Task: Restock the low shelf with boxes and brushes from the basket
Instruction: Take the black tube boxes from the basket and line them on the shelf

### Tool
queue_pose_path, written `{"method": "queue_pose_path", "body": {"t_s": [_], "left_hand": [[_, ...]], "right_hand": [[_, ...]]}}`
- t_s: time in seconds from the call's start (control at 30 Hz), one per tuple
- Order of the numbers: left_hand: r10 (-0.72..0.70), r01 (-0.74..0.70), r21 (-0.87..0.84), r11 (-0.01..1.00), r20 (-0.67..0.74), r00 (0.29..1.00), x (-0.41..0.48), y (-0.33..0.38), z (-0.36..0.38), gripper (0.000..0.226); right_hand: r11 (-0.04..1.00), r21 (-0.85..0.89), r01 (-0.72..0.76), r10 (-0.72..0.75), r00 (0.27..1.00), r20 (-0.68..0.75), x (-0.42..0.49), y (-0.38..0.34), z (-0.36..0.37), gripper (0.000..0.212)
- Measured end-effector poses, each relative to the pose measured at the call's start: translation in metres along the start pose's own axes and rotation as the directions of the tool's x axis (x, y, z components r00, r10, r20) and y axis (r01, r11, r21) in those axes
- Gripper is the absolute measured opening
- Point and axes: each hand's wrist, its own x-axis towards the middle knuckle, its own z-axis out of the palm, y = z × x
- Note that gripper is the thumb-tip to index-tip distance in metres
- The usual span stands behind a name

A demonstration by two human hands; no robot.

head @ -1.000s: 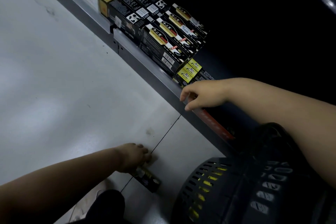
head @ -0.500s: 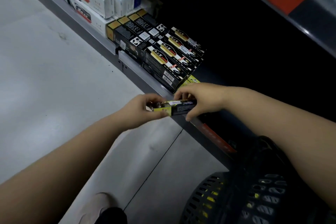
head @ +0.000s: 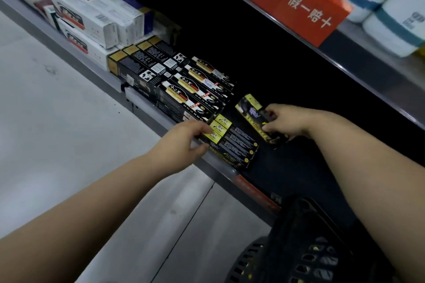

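1. The box [head: 251,110] is in the right hand [head: 285,122], whose fingers [head: 268,114] are wrapped round its near end. It is held tilted just above the low shelf [head: 149,110], with its far end pointing to about 11 o'clock.
2. It looks to me as if it is angled that way so it can be laid flat beside the row [head: 234,145]. The row lies on the shelf at the box's 8 o'clock, yellow ends facing the aisle.
3. The left hand [head: 184,142] pinches the row's front end with curled fingers. Most likely this steadies the row so the newcomer does not shove it out of line.
4. At 3 o'clock of the row the shelf is dark and bare, which seems the natural landing spot.
5. At 11 o'clock of the row stand stacked black boxes [head: 195,89], close against it, so there is no room on that side. Beyond them lie white boxes [head: 92,20].
6. The basket [head: 299,259] sits on the floor [head: 69,133] at 5 o'clock, close to the shelf's edge and under the right forearm. Its contents are too dark to make out.
7. Up at 1 o'clock a higher shelf carries a red sign [head: 292,0] and paper rolls [head: 391,18]. It overhangs, so I would expect the reach to stay low.
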Motion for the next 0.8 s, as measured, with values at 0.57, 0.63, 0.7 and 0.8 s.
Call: {"method": "queue_pose_path", "body": {"t_s": [0.57,0.63,0.7,0.8], "left_hand": [[0.13,-0.176,0.618,0.766,0.12,0.984,0.038,-0.001,0.063,0.052],[0.116,-0.17,0.629,0.758,0.126,0.985,0.036,0.002,0.063,0.054],[0.085,-0.164,0.595,0.787,0.158,0.984,0.035,0.007,0.059,0.055],[0.077,-0.172,0.447,0.878,0.222,0.972,0.029,0.028,0.035,0.053]], "right_hand": [[0.965,-0.26,-0.02,0.048,0.994,0.103,0.039,-0.011,0.053,0.08],[0.967,-0.252,-0.026,0.056,0.992,0.112,0.033,-0.014,0.048,0.08],[0.955,-0.295,-0.02,0.052,0.993,0.102,0.021,-0.018,0.038,0.077],[0.95,-0.305,0.064,-0.057,0.998,0.032,-0.015,-0.028,0.01,0.061]]}}
